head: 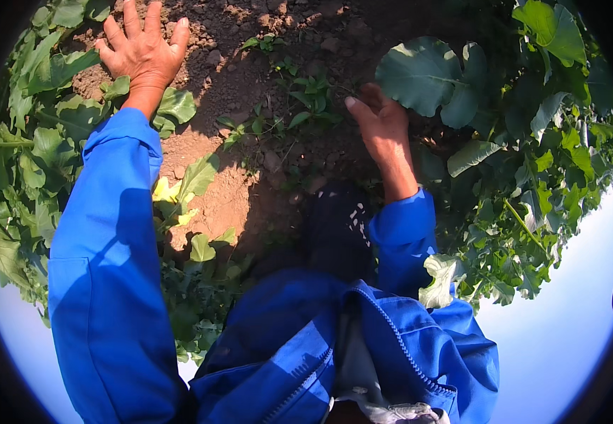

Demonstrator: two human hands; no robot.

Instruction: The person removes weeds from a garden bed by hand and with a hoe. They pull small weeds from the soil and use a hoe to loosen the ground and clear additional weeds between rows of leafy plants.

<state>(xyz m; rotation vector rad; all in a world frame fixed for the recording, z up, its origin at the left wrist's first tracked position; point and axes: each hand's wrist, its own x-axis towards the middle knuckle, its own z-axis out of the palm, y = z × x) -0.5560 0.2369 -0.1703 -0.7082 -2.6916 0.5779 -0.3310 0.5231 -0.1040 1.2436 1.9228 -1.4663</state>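
My left hand (142, 55) is spread wide over the brown soil (200, 63) at the upper left, holding nothing. Broad green leaves (176, 106) lie beside its wrist. On the other side, my right hand (386, 124) is at the edge of a large blue-green leaf (417, 74), which partly covers its fingers. Its thumb stands apart from the shaded fingers, and no held object shows. Small green weeds (312, 98) grow in the soil to the left of this hand. I cannot tell whether its fingertips touch any plant.
Dense leafy crop plants line the left side (36, 159) and the right side (529, 185). A yellowed leaf (166, 190) is low by my left sleeve (121, 212). My dark trouser leg (333, 228) is between the rows. A pale leaf (439, 281) overlaps my right sleeve.
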